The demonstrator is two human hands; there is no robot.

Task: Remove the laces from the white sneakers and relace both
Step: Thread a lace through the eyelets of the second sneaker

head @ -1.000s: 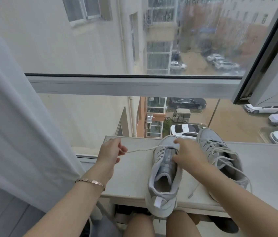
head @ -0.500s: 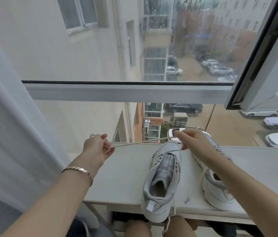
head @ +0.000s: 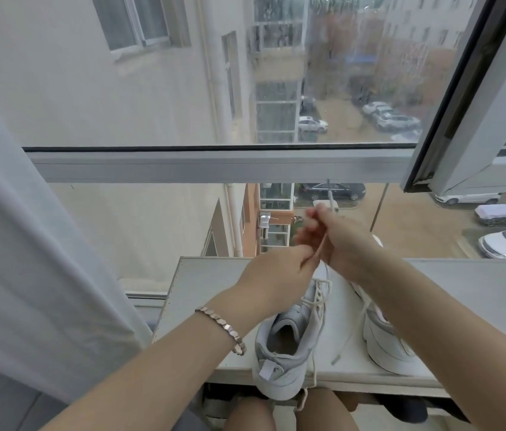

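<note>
Two white sneakers stand on a pale tabletop [head: 208,275] at the window. The left sneaker [head: 289,346] points away from me, heel at the near edge, with its lace [head: 318,303] running up from the front eyelets. My left hand [head: 279,272] pinches that lace just above the shoe's toe. My right hand [head: 338,241] is raised beside it and grips the same lace higher up, the lace tip sticking up past its fingers. The right sneaker [head: 385,343] stands under my right forearm, mostly hidden, with a loose lace end [head: 343,346] lying on the table between the shoes.
A white curtain [head: 28,244] hangs at the left. The window frame bar [head: 214,166] crosses above the table, and an open sash [head: 478,104] angles in at the right. My knees [head: 292,412] sit under the table's near edge.
My left hand moved right from the table's left side to meet my right hand above the left sneaker. The lace, stretched sideways before, now runs upward between the hands.
</note>
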